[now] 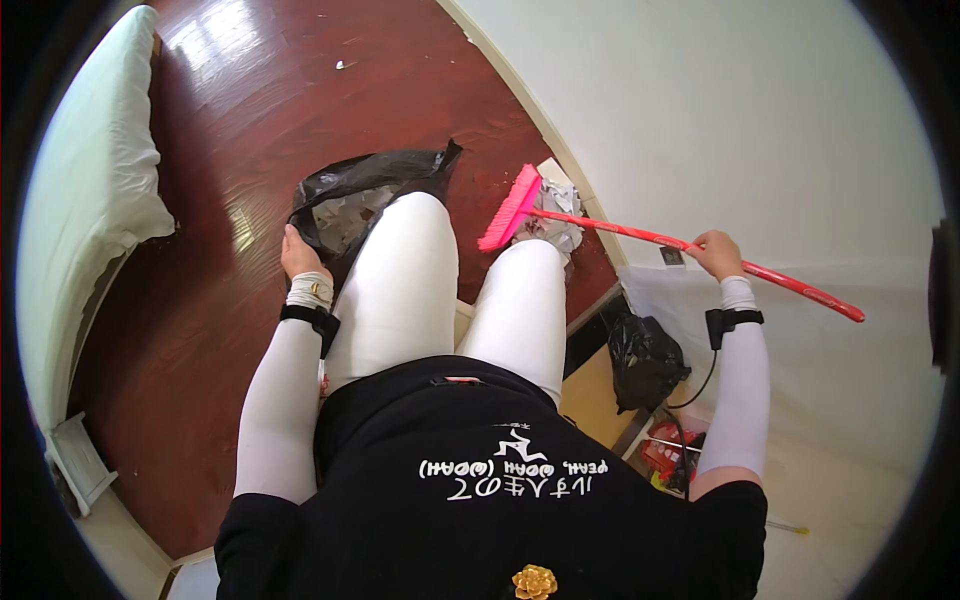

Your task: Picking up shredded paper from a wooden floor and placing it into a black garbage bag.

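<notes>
My left hand (301, 253) grips the near left rim of a black plastic bag (409, 161), its mouth spread wide. Scraps of torn white paper (341, 219) lie inside; my left knee hides part of the bag. My right hand (718, 253) is closed around the red handle (795, 283) of a broom. The pink bristle head (512, 208) is tilted, just beyond my right knee. Behind it, against the foot of the wall, is a heap of crumpled white paper (561, 199), partly covered by the broom and my knee.
A bed with a pale cover (97, 187) stands at the left on the dark red floor (187, 375). The white wall (712, 112) runs along the right. Beside my right hip are a knotted black bag (646, 364) and a box with red packets (667, 450). A small white scrap (340, 65) lies farther off.
</notes>
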`<action>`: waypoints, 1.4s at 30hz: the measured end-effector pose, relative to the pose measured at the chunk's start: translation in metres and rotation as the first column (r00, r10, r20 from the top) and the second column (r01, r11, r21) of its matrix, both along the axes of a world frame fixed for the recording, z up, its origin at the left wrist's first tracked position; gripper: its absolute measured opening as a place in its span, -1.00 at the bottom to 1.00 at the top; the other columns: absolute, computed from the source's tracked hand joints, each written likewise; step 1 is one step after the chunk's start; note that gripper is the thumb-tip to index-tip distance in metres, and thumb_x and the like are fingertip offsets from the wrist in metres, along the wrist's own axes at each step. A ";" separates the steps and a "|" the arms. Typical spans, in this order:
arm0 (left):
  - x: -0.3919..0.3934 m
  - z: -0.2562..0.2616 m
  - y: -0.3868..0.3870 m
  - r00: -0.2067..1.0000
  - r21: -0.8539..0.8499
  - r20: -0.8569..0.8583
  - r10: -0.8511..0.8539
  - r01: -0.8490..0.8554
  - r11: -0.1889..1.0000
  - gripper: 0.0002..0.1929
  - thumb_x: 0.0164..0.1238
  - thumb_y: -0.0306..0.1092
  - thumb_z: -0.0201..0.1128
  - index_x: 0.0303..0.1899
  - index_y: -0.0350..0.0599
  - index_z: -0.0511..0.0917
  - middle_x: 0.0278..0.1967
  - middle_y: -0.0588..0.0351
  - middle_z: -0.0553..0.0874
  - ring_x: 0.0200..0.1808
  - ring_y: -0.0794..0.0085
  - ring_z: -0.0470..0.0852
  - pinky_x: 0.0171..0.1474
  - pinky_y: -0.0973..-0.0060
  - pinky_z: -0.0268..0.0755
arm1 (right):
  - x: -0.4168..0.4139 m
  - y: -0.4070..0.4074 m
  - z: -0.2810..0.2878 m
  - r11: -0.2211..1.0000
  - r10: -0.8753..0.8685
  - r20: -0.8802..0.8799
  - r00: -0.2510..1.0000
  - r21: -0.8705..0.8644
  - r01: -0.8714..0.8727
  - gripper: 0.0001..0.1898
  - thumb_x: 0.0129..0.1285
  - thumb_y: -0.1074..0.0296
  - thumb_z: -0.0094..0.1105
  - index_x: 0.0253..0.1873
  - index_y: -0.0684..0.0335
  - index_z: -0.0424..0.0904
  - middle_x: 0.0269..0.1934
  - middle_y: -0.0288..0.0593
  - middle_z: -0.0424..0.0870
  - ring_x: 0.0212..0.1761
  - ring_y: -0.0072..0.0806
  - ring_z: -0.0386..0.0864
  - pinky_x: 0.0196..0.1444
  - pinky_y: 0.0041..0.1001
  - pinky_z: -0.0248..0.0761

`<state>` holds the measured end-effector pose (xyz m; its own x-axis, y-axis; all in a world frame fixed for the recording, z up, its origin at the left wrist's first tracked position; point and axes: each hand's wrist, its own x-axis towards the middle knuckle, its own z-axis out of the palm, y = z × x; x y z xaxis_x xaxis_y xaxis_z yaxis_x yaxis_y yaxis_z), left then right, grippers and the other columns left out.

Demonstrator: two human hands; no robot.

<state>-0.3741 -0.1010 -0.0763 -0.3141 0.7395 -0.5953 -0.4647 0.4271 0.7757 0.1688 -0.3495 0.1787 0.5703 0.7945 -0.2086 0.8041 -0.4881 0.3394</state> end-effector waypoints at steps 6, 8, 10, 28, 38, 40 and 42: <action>0.001 0.012 -0.001 0.998 -0.096 -0.052 -0.020 0.014 0.995 -0.53 0.37 0.01 -0.04 0.15 -0.10 0.41 0.02 0.12 0.55 -0.04 0.35 0.52 -0.11 0.42 0.39 | -0.011 -0.015 0.074 0.975 0.221 0.086 0.971 -0.050 -0.218 -0.80 0.00 0.19 0.27 -0.33 0.16 0.67 -0.47 -0.07 0.62 -0.36 -0.15 0.57 -0.27 -0.24 0.41; 0.001 0.014 -0.001 0.995 -0.132 -0.089 -0.046 0.034 0.991 -0.53 0.37 0.01 -0.05 0.15 -0.07 0.42 -0.01 0.16 0.57 -0.08 0.36 0.54 -0.21 0.44 0.37 | -0.014 -0.018 0.086 0.967 0.249 0.081 0.965 -0.072 -0.243 -0.81 -0.01 0.21 0.27 -0.34 0.17 0.66 -0.49 -0.08 0.60 -0.37 -0.15 0.56 -0.29 -0.23 0.40; 0.001 0.015 -0.001 0.993 -0.135 -0.082 -0.080 0.068 0.988 -0.51 0.37 0.02 -0.06 0.18 -0.08 0.39 0.01 0.14 0.57 -0.05 0.37 0.53 -0.21 0.44 0.34 | -0.014 -0.019 0.090 0.925 0.375 0.000 0.927 -0.072 -0.374 -0.83 -0.04 0.26 0.27 -0.34 0.16 0.66 -0.50 -0.10 0.58 -0.39 -0.16 0.55 -0.30 -0.24 0.39; 0.003 0.020 -0.006 0.975 -0.126 -0.173 -0.141 0.120 0.985 -0.45 0.35 0.05 -0.05 0.26 -0.05 0.28 0.23 0.14 0.39 0.17 0.31 0.37 0.07 0.25 0.22 | 0.032 0.024 0.015 0.920 0.388 0.217 0.896 -0.148 -0.363 -0.89 -0.20 0.38 0.35 -0.50 0.17 0.62 -0.51 -0.13 0.62 -0.41 -0.20 0.61 -0.32 -0.27 0.47; 0.001 0.004 -0.005 0.983 -0.001 -0.140 -0.116 0.117 0.993 -0.45 0.39 -0.02 -0.07 0.23 -0.26 0.28 0.21 0.00 0.40 0.17 0.25 0.38 0.18 0.38 0.22 | 0.024 -0.049 0.058 0.974 0.228 0.120 0.966 -0.029 -0.226 -0.83 -0.15 0.30 0.35 -0.44 0.21 0.62 -0.47 -0.09 0.59 -0.35 -0.18 0.56 -0.25 -0.24 0.41; 0.004 0.006 -0.007 0.979 -0.019 -0.170 -0.116 0.114 0.993 -0.45 0.40 -0.03 -0.08 0.22 -0.30 0.29 0.19 -0.03 0.41 0.16 0.24 0.40 0.19 0.41 0.23 | 0.024 -0.073 0.069 0.976 0.219 0.109 0.970 -0.028 -0.217 -0.82 -0.16 0.29 0.37 -0.42 0.20 0.64 -0.47 -0.10 0.60 -0.33 -0.18 0.56 -0.24 -0.25 0.40; 0.005 0.012 -0.006 0.986 -0.071 -0.111 -0.125 0.117 0.991 -0.45 0.40 -0.02 -0.08 0.22 -0.29 0.30 0.18 -0.04 0.42 0.13 0.24 0.43 0.14 0.38 0.28 | 0.025 -0.096 0.079 0.990 0.139 0.099 0.985 -0.044 -0.135 -0.81 -0.17 0.29 0.39 -0.40 0.19 0.65 -0.46 -0.10 0.61 -0.31 -0.18 0.56 -0.25 -0.26 0.41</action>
<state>-0.3691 -0.1074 -0.0642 -0.2939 0.7375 -0.6080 -0.3159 0.5254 0.7901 0.1936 -0.4452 0.2574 0.4763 0.8594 -0.1858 0.8228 -0.3611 0.4389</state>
